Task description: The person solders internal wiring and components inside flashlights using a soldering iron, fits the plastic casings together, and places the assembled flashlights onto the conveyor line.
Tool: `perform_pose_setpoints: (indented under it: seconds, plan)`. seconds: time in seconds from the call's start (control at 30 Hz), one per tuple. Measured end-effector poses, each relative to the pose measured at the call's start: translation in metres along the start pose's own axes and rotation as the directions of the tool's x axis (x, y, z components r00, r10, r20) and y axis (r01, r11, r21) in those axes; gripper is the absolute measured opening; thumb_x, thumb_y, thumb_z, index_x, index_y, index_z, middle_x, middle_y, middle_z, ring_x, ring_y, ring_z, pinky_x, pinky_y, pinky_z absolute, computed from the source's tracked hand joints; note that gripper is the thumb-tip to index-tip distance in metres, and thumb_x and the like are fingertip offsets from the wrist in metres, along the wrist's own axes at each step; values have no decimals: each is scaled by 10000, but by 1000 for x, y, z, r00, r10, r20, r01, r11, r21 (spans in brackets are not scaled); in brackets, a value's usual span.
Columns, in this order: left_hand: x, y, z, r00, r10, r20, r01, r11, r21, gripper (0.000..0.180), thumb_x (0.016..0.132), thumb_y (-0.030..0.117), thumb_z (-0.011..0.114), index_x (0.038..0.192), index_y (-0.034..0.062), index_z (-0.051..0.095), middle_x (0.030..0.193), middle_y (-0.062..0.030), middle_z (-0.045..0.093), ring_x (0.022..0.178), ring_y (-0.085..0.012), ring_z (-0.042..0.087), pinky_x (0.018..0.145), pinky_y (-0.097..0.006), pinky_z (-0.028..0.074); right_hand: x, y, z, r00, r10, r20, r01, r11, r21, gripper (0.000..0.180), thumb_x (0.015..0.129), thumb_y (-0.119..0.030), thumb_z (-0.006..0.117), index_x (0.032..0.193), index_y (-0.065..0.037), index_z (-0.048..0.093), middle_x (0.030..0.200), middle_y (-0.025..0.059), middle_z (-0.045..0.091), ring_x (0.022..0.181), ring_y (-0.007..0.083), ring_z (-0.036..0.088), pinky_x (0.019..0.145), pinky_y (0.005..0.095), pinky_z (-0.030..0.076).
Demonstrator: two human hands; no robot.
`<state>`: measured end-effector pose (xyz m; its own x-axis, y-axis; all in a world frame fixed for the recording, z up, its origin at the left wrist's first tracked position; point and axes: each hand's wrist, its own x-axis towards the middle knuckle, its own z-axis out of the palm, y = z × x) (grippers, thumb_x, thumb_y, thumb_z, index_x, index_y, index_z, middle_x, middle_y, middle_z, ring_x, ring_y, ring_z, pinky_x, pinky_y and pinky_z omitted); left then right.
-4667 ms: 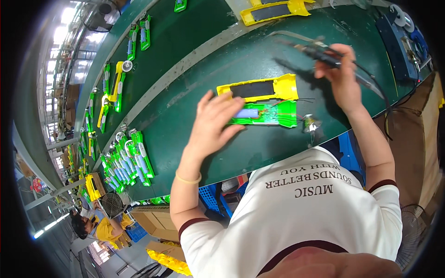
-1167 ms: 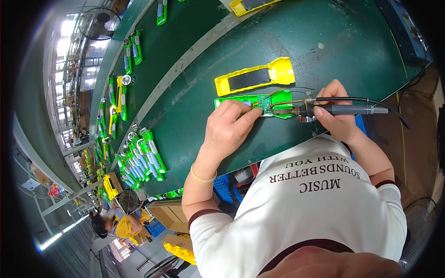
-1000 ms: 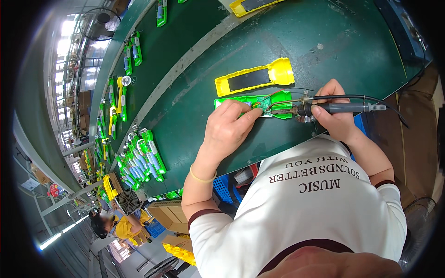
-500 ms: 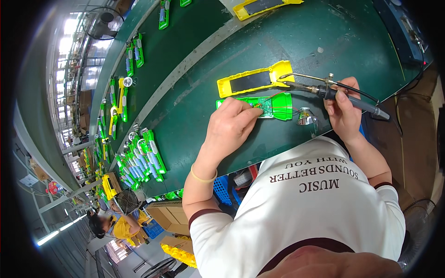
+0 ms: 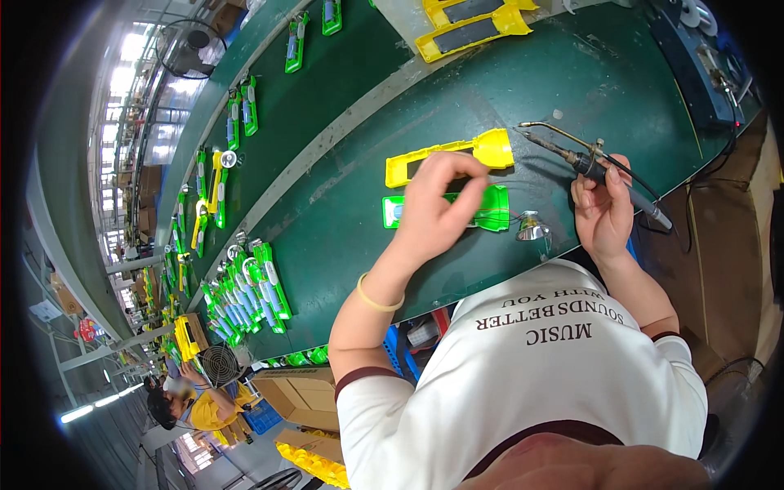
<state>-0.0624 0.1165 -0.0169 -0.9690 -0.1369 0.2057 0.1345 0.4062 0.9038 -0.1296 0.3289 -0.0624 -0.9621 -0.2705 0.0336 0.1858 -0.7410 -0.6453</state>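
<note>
My left hand [image 5: 439, 211] hovers over a green flashlight half-shell [image 5: 490, 211] lying on the green bench [image 5: 343, 220], fingers pinched together above it; what they pinch is too small to see. Just beyond lies a yellow flashlight shell [image 5: 482, 149]. My right hand [image 5: 603, 214] grips a soldering iron [image 5: 590, 165], its tip lifted and pointing left, away from the green shell. A small silver reflector cup [image 5: 532, 228] sits beside the green shell's right end.
A batch of green half-shells [image 5: 245, 290] lies at the left of the bench. More green and yellow shells [image 5: 214, 184] line the far belt, and yellow shells [image 5: 469, 20] lie at the top. Cardboard boxes [image 5: 298, 396] and another worker [image 5: 192, 404] are below left.
The soldering iron was on the green shell a second ago; my right hand has lifted it up and to the right. My left hand rose off the shell with fingers pinched.
</note>
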Motion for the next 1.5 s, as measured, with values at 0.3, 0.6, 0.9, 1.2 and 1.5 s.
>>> perform_pose_setpoints:
  seconds: [0.3,0.6,0.9,1.2,1.5]
  plan:
    - [17,13,21,914,347,211,-406,758,511,166,671,112,693,807,67,608,832,-76,520,817,-253,468,721,-361,381,5,1,0,1000,13,24,-13,1000,-21,161,924,-210,414,973,-68,470,723,56,476,509,83,379,447,195,281]
    - [-9,-7,9,973,199,118,-231,801,553,123,736,68,656,843,44,599,648,-58,539,561,-194,469,542,-316,377,4,2,5,998,61,-5,-61,998,-3,122,902,-191,463,931,-73,456,692,62,489,539,104,415,479,213,308]
    - [-5,-15,-6,999,42,3,-38,857,515,92,755,70,628,828,29,590,778,-76,602,730,-226,578,635,-319,455,2,0,4,990,130,45,-124,984,-126,147,877,-188,505,913,-81,411,683,53,485,520,84,406,467,191,322]
    - [-7,-10,-13,993,68,92,-106,857,504,59,723,77,611,769,46,630,729,-98,608,719,-264,588,642,-346,474,37,-17,5,946,231,227,-96,868,-487,208,831,-145,574,846,-78,377,637,10,436,490,61,391,437,194,306]
    - [-6,-4,-8,987,51,154,-142,733,665,46,701,73,619,745,59,620,672,-88,552,673,-257,557,600,-363,451,52,-20,16,866,336,372,17,722,-692,202,791,-109,598,816,-69,401,670,-18,431,605,37,389,523,203,318]
